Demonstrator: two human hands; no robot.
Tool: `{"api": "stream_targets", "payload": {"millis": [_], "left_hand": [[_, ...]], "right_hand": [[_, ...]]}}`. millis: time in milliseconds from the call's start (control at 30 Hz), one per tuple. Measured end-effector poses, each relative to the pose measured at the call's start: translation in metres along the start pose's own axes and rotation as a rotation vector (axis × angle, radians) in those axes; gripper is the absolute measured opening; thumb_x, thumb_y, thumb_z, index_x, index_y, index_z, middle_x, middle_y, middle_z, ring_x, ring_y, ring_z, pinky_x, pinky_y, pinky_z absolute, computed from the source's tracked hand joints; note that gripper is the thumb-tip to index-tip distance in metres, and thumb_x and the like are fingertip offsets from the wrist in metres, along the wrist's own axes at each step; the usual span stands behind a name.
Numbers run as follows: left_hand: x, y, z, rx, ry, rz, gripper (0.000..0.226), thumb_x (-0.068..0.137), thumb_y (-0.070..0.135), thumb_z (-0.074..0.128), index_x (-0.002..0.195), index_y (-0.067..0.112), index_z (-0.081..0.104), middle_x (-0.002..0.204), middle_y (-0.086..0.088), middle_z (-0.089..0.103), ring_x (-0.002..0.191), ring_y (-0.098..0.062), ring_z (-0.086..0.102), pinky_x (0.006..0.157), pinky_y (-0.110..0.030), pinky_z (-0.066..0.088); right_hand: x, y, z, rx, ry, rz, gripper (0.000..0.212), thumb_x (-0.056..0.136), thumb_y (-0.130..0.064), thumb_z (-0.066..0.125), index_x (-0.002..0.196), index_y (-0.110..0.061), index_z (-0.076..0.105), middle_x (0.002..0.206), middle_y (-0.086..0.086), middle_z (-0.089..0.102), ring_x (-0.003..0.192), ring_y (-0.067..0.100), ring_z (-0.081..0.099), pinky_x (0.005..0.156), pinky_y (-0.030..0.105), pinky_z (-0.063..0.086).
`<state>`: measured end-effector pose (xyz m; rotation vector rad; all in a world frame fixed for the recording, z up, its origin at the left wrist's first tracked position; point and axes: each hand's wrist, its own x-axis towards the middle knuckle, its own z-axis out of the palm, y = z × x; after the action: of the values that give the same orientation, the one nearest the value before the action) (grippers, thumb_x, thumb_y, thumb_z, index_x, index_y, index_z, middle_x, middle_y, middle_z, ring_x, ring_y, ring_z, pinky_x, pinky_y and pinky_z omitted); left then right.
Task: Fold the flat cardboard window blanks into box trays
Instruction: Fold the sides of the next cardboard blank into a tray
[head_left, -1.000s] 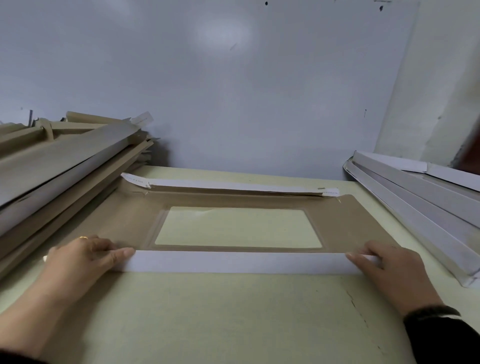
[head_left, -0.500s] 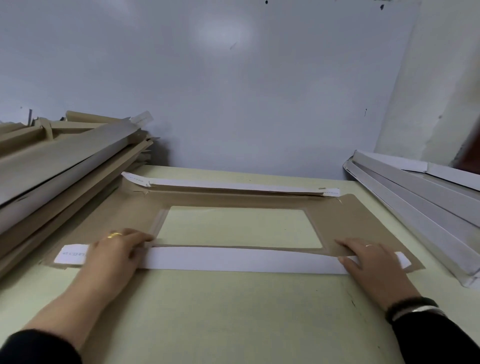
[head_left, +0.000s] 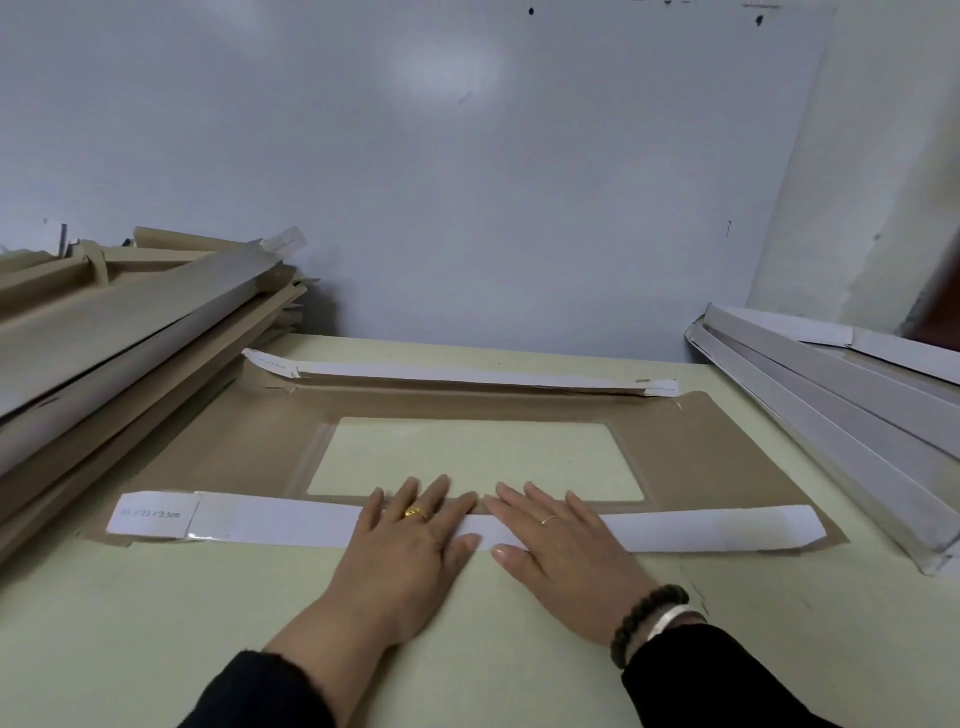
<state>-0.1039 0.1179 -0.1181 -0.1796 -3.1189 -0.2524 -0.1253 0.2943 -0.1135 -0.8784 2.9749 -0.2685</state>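
Hands have come together since half a second ago: then they pressed near the two ends of the near flap (head_left: 291, 525), now the left hand (head_left: 410, 540) and right hand (head_left: 561, 540) lie side by side at its middle, thumbs almost touching. Both are flat, fingers straight and spread, palms down on the white strip; neither grips anything. A second ago the strip looked shorter, with its end tabs hidden under the fingers; now both tabs lie unfolded, and the left one shows a printed size label.

This reads as the crease being rubbed down from the ends toward the centre. The near flap now lies folded over onto the blank (head_left: 717, 457), as does the far flap (head_left: 467, 375), so the two long folds look made. The short ends and corner tabs are probably still to be raised before this is a tray.

The blank lies brown side up in the middle of the table (head_left: 156, 649), its near edge well back from the table's near edge and its clear window (head_left: 467, 457) just beyond the fingertips.

A stack of brown pieces (head_left: 130, 332) slopes along the left edge, overhanging the blank's left end; it may crowd that end when it is folded up. A stack of white pieces (head_left: 841, 405) runs along the right edge, near the blank's right corner but apart from it.
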Motion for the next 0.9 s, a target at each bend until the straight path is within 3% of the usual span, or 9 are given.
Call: {"api": "stream_targets", "payload": {"millis": [133, 300, 433, 533, 633, 700, 733, 800, 900], "left_hand": [[-0.003, -0.021, -0.007, -0.026, -0.017, -0.088, 0.049, 0.096, 0.053, 0.013, 0.144, 0.047, 0.004, 0.155, 0.018, -0.005, 0.143, -0.01, -0.008, 0.114, -0.037, -0.009], [-0.013, -0.067, -0.024, -0.059, -0.008, -0.326, 0.048, 0.096, 0.053, 0.016, 0.143, 0.045, 0.011, 0.155, 0.016, 0.0, 0.144, -0.012, -0.001, 0.114, -0.036, -0.001], [-0.022, -0.097, -0.031, -0.121, -0.002, -0.496, 0.053, 0.093, 0.059, 0.022, 0.143, 0.044, 0.013, 0.156, 0.013, 0.002, 0.143, -0.016, 0.001, 0.114, -0.039, 0.005], [-0.026, -0.109, -0.033, -0.127, 0.022, -0.565, 0.057, 0.091, 0.062, 0.024, 0.144, 0.04, 0.016, 0.156, 0.009, 0.007, 0.143, -0.019, 0.002, 0.113, -0.039, 0.008], [-0.027, -0.109, -0.034, -0.139, 0.062, -0.548, 0.056, 0.092, 0.059, 0.027, 0.143, 0.038, 0.021, 0.155, 0.004, 0.014, 0.143, -0.02, 0.005, 0.112, -0.038, 0.011], [-0.025, -0.107, -0.033, -0.155, 0.147, -0.531, 0.055, 0.092, 0.055, 0.033, 0.142, 0.035, 0.026, 0.153, 0.001, 0.021, 0.142, -0.021, 0.007, 0.111, -0.039, 0.012], [-0.024, -0.104, -0.033, -0.168, 0.22, -0.531, 0.055, 0.092, 0.052, 0.039, 0.142, 0.031, 0.03, 0.152, -0.003, 0.024, 0.142, -0.023, 0.008, 0.111, -0.039, 0.011], [-0.024, -0.099, -0.035, -0.187, 0.414, -0.499, 0.052, 0.089, 0.04, 0.053, 0.136, 0.021, 0.044, 0.147, -0.011, 0.034, 0.141, -0.029, 0.015, 0.11, -0.04, 0.013], [-0.023, -0.088, -0.035, -0.169, 0.587, -0.34, 0.047, 0.075, 0.016, 0.075, 0.118, 0.004, 0.061, 0.129, -0.024, 0.052, 0.121, -0.045, 0.042, 0.096, -0.051, 0.032]], "right_hand": [[-0.009, 0.03, -0.003, 0.04, -0.005, 0.103, 0.047, 0.099, -0.044, 0.02, 0.145, -0.041, 0.01, 0.153, -0.02, -0.001, 0.14, 0.001, -0.005, 0.113, 0.029, -0.005], [-0.032, 0.081, -0.012, 0.035, 0.028, 0.275, 0.045, 0.099, -0.041, 0.022, 0.144, -0.041, 0.014, 0.153, -0.02, 0.005, 0.14, 0.0, 0.003, 0.113, 0.025, 0.002], [-0.049, 0.105, -0.018, 0.046, 0.057, 0.379, 0.045, 0.1, -0.037, 0.023, 0.145, -0.034, 0.017, 0.154, -0.013, 0.01, 0.141, 0.005, 0.007, 0.111, 0.022, 0.006], [-0.065, 0.116, -0.025, 0.142, 0.129, 0.466, 0.045, 0.098, -0.033, 0.036, 0.142, -0.025, 0.031, 0.152, -0.006, 0.023, 0.139, 0.009, 0.019, 0.111, 0.024, 0.012], [-0.076, 0.115, -0.032, 0.225, 0.281, 0.477, 0.03, 0.087, -0.025, 0.06, 0.116, -0.017, 0.059, 0.118, -0.002, 0.059, 0.113, 0.018, 0.05, 0.1, 0.033, 0.031], [-0.077, 0.107, -0.038, 0.188, 0.353, 0.441, 0.011, 0.08, -0.021, 0.069, 0.085, -0.023, 0.06, 0.083, -0.005, 0.061, 0.084, 0.021, 0.054, 0.077, 0.035, 0.037], [-0.077, 0.104, -0.04, 0.17, 0.38, 0.438, 0.017, 0.078, -0.02, 0.071, 0.073, -0.024, 0.055, 0.072, -0.003, 0.058, 0.075, 0.021, 0.052, 0.069, 0.035, 0.035], [-0.077, 0.101, -0.042, 0.185, 0.411, 0.462, 0.027, 0.075, -0.018, 0.072, 0.062, -0.021, 0.049, 0.063, 0.001, 0.055, 0.066, 0.021, 0.049, 0.062, 0.034, 0.032], [-0.074, 0.097, -0.041, 0.272, 0.411, 0.494, 0.025, 0.077, -0.019, 0.07, 0.064, -0.013, 0.05, 0.064, 0.006, 0.056, 0.065, 0.023, 0.049, 0.059, 0.031, 0.033]]}}
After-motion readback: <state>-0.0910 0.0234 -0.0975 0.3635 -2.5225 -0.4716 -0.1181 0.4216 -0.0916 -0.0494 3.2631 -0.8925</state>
